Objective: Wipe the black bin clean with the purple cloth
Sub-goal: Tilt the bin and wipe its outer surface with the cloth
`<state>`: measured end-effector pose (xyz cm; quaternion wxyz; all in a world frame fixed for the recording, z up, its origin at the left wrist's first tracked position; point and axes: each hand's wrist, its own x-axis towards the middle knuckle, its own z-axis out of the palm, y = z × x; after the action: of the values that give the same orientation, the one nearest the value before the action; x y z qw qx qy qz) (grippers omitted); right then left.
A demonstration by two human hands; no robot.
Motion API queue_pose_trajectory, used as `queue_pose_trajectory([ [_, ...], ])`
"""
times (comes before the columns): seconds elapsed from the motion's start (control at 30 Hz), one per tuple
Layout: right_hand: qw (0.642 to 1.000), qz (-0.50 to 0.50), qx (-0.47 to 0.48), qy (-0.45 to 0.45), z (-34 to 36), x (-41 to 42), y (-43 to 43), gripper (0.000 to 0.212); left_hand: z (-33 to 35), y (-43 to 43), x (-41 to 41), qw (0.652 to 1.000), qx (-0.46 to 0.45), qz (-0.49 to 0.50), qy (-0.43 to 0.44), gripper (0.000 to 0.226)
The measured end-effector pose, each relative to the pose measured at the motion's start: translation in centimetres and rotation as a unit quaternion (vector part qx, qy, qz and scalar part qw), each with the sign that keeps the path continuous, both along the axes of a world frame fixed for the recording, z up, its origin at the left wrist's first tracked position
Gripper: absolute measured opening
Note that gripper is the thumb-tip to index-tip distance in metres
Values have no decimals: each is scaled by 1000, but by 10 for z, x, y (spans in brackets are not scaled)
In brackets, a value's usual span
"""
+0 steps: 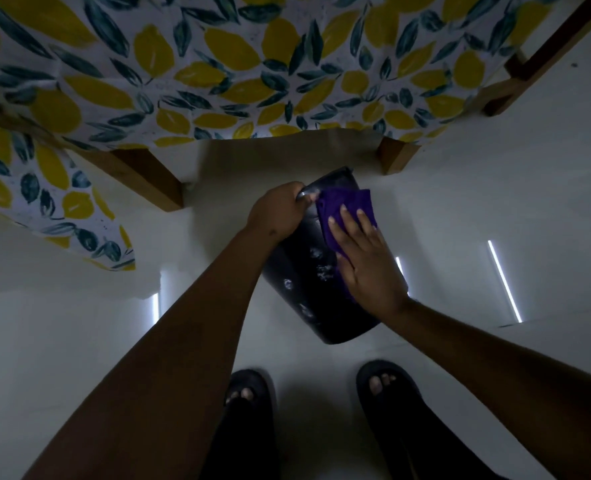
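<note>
Pale floor under me, bin tilted beyond my slippers. My left hand is curled tight round its rim; my right hand, fingers spread flat, presses the cloth against its side (whitish smudges beside it).

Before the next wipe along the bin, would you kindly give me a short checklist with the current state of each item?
1. Left hand grips the rim of the black bin: ok.
2. Right hand lies flat on the purple cloth: ok.
3. Cloth is in contact with the bin's side: ok.
4. Side is clean: not ok, pale smudges show left of the right hand.
5. Bin's base is steady on the floor: cannot tell, the bin is tilted.
6. Bin's inside is clean: cannot tell, not visible.
</note>
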<state>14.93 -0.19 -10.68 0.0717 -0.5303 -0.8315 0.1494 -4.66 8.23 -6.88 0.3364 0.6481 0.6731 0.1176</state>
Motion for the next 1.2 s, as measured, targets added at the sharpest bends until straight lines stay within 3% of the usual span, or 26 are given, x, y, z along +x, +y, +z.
queue_pose_trajectory([
  [0.1,992,97,30,-69,-16,22,-53,74,-2,-1,-1,1000,-9,13,-6,37],
  [0.2,983,149,41,-97,-20,20,-58,70,-2,-1,0,1000,-15,10,-15,38],
  [0.33,989,112,42,-93,-4,-6,-17,64,1,-1,0,999,-25,14,-43,36],
  [0.47,999,10,30,-32,-13,17,-36,69,2,-4,-4,999,-24,16,-27,38],
  [0.57,991,85,47,-96,-23,24,-65,75,-1,-7,-7,999,-30,25,-27,39],
  [0.7,976,170,77,-112,-18,5,-50,67,1,-8,-4,999,-19,24,-20,40],
  [0.93,998,16,38,-58,-12,8,-36,67,5,-4,2,998,-30,26,-44,41],
  [1.07,981,141,54,-120,-23,24,-66,68,4,-4,2,999,-33,33,-24,44],
  [1.2,984,122,59,-114,-12,1,-43,61,9,-3,10,999,-30,18,-18,42],
])
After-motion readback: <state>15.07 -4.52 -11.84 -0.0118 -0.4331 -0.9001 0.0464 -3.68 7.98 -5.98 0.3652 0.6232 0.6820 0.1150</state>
